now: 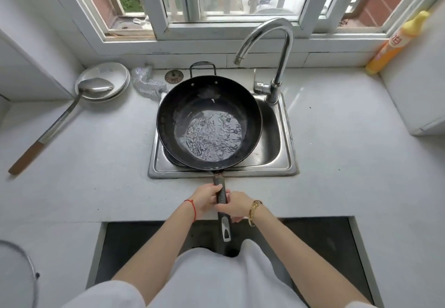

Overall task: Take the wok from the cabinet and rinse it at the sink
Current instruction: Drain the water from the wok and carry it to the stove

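A black wok [183, 105] sits over the left part of the steel sink [281, 163], with rippling water pooled in its bottom. Its long dark handle [222, 201] points back toward me across the counter edge. My left hand [207, 198] grips the handle from the left. Just behind it, my right hand [237, 207] closes on the handle from the right. A curved chrome faucet [277, 42] stands at the sink's back right, its spout above the wok's far right rim. No water stream shows from the spout.
White plates [115, 71] with a long metal ladle [60, 120] lie on the left counter. A silver scrub cloth [148, 82] and a drain strainer [173, 76] sit behind the wok. A yellow detergent bottle [395, 42] leans at the right wall. A window is behind the sink.
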